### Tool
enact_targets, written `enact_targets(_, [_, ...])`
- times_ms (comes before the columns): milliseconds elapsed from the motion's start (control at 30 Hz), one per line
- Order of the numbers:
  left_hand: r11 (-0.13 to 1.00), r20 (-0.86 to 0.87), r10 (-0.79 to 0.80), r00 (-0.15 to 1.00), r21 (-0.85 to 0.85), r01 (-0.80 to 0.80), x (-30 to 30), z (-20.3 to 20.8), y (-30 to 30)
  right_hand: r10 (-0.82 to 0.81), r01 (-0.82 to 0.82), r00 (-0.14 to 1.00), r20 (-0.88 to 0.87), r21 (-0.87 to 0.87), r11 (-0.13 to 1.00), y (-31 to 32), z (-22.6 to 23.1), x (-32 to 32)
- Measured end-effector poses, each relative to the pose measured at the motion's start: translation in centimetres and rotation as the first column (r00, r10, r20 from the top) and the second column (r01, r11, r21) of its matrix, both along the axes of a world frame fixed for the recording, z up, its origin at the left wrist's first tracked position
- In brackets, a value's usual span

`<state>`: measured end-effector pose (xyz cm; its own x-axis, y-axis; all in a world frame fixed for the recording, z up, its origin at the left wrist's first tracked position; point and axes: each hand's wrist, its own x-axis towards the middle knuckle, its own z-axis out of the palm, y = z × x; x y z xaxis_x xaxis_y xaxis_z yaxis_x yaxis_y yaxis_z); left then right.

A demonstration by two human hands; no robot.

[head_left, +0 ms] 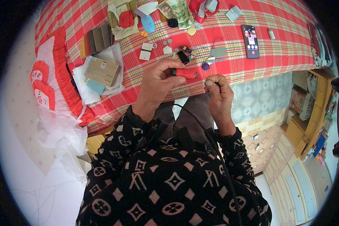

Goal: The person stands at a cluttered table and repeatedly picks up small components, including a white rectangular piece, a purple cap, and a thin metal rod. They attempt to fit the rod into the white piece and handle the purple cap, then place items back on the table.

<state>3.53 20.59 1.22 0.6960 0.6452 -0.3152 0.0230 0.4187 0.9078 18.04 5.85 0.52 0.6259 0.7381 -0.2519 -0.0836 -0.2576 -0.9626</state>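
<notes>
My left hand (156, 84) is closed around one end of a spool of red thread (187, 73), held sideways between thumb and fingers above the bed's near edge. To its right, my right hand (220, 96) is raised with thumb and fingertips pressed together; whatever lies in the pinch is too small to make out. Just beyond the spool are a small black item (183, 57), a purple ball (205, 66) and a grey-green flat piece (218, 52). A white card (145, 51) and several small grey discs (167, 50) lie further left on the checked cloth.
A phone (250, 41) with a lit screen lies to the right. At left are a cardboard box (101, 71), papers and a red-frilled pillow (51, 64). Banknotes (180, 15) and a black ball (172, 23) are at the back. Wooden shelves (316, 109) stand right, beyond blue tiles (248, 96).
</notes>
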Motion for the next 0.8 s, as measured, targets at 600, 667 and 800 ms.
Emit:
enact_targets(600, [0.980, -0.207, -0.183, 0.961, -0.118, 0.161, -3.9, -2.3, 0.9, 0.380, -0.353, 0.892, 0.244, -0.148, 0.924, 2.0, -1.8, -2.5])
enact_targets(667, [0.986, -0.223, -0.161, 0.962, -0.071, 0.148, -4.6, -2.9, 0.9, 0.416, -0.378, 0.886, 0.207, -0.198, 0.904, 2.2, -2.9, -2.4])
enact_targets(800, [0.991, -0.242, -0.068, 0.968, -0.126, 0.039, -5.9, -3.6, 0.9, 0.297, -0.252, 0.918, 0.262, -0.195, 0.948, 3.8, -6.6, -0.7])
